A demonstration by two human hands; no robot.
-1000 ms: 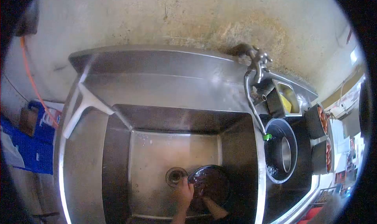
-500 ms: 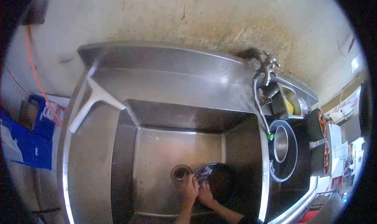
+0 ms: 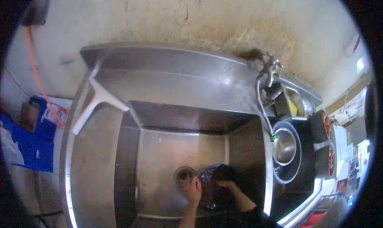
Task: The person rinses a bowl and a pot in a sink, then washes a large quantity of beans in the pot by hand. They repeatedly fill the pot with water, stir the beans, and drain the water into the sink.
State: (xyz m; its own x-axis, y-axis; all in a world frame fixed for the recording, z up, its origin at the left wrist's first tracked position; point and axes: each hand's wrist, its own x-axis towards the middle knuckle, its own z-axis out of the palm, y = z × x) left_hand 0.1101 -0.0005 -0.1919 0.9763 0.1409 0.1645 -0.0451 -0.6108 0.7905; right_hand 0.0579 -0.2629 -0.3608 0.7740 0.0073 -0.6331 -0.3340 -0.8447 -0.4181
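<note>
My left hand (image 3: 193, 189) is closed on the left rim of the dark round pan (image 3: 213, 188), steadying it on the floor of the sink (image 3: 167, 152) near the front right corner. My right hand (image 3: 226, 184) lies inside the pan towards its far rim, fingers curled; I cannot tell whether it grips anything. The drain (image 3: 183, 174) sits just left of the pan, beside my left hand. At the sink's right edge the tap (image 3: 268, 70) bends down over a metal bowl (image 3: 284, 146) standing in a round dark tray (image 3: 293, 168). A white squeegee (image 3: 97, 104) rests at the far left corner of the sink.
</note>
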